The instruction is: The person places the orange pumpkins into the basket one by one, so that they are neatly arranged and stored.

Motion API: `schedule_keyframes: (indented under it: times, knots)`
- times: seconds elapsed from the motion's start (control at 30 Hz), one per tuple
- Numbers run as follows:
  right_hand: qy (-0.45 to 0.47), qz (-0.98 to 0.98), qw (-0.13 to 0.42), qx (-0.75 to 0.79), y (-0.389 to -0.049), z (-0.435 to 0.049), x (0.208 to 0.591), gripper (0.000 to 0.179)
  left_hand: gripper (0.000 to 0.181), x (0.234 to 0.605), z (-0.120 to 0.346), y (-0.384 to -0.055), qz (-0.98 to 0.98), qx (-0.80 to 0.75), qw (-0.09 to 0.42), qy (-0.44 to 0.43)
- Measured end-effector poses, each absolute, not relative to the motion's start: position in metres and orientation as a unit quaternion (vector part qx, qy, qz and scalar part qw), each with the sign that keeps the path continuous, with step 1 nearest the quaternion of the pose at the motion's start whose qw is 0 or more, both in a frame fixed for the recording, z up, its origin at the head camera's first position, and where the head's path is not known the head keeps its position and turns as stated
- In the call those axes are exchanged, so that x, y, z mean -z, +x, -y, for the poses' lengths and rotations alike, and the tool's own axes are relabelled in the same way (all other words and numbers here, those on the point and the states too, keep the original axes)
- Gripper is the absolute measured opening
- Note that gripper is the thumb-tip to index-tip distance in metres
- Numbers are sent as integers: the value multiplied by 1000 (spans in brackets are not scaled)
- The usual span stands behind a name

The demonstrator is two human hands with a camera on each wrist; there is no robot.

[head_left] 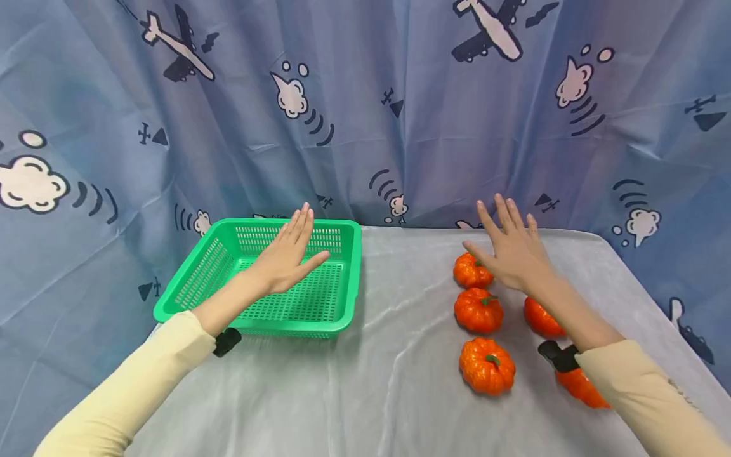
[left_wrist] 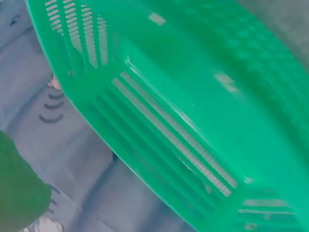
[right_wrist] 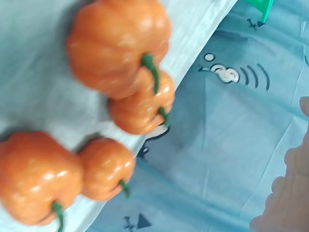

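Note:
My left hand (head_left: pixel 285 257) is raised over the green plastic basket (head_left: pixel 355 285), fingers straight and thumb spread, with nothing in it. Slotted walls and a perforated floor show inside the basket, which holds nothing in the head view. On the other side, my right hand (head_left: pixel 511 251) hovers above small orange pumpkins, its fingers spread and its palm bare. Three of them, a far pumpkin (head_left: pixel 471 273), a middle pumpkin (head_left: pixel 477 312) and a near pumpkin (head_left: pixel 487 367), form a rough column. Two more, one pumpkin (head_left: pixel 539 319) and another pumpkin (head_left: pixel 582 388), are partly hidden by the right arm.
A pale grey cloth (head_left: pixel 394 381) covers the table, with a few wrinkles between basket and pumpkins. Behind the table's far edge hangs a blue curtain (head_left: pixel 354 158) printed with planes and clouds. Each wrist carries a black strap (head_left: pixel 227 341).

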State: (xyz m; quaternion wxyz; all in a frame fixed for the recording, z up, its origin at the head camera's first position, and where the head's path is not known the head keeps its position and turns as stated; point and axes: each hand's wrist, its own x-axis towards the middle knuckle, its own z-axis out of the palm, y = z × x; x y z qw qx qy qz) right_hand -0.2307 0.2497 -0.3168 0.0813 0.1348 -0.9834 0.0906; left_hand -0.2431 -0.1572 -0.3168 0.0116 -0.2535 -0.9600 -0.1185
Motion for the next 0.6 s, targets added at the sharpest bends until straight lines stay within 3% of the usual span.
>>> schedule_keyframes:
  times: [0.23, 0.6]
  knots:
    - [116, 986, 65, -102, -206, -290, 328, 80, 81, 311, 207, -227, 962, 132, 5, -241]
    - [128, 950, -46, -281, -154, -372, 352, 81, 75, 342, 322, -176, 946, 253, -2, -201]
